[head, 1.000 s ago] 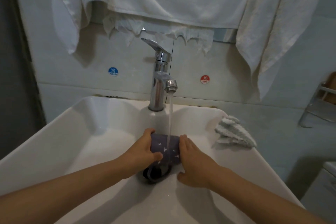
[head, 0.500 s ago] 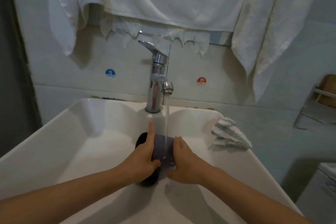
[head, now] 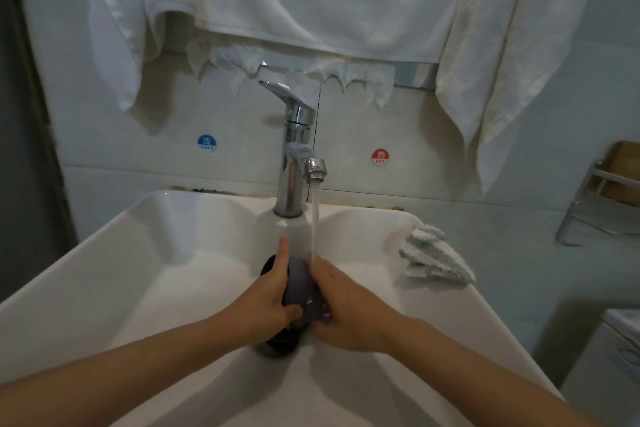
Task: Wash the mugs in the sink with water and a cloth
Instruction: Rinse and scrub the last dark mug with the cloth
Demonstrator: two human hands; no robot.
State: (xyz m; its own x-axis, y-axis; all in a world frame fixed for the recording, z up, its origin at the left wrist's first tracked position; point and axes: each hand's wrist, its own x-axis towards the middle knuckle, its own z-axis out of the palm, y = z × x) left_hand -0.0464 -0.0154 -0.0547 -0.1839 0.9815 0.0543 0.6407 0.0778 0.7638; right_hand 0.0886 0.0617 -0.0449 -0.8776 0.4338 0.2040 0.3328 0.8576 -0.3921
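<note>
Mug (head: 302,282), purple-grey, lies on its side low in the white sink (head: 173,239), right under the tap (head: 294,163), and I have it between both hands. My left hand (head: 266,302) wraps its 9 o'clock side, thumb curled across the near end and forefinger stretched toward 12 o'clock. My right hand (head: 346,312) cups the 3 o'clock side, thumb tucked beneath.

A second ago my hands sat at the mug's two ends with most of its body bare and the water stream (head: 314,218) striking its middle. Since then I have drawn both hands closer over it and turned it, so the stream now lands at the far edge by my right fingertips (head: 317,262). That reads to me as rinsing and rubbing bare-handed.

The knitted cloth (head: 436,262) has stayed on the rim at 2 o'clock, so the wiping is still to do. Something dark (head: 282,340) shows beneath the mug; I cannot tell whether it is a second mug.
</note>
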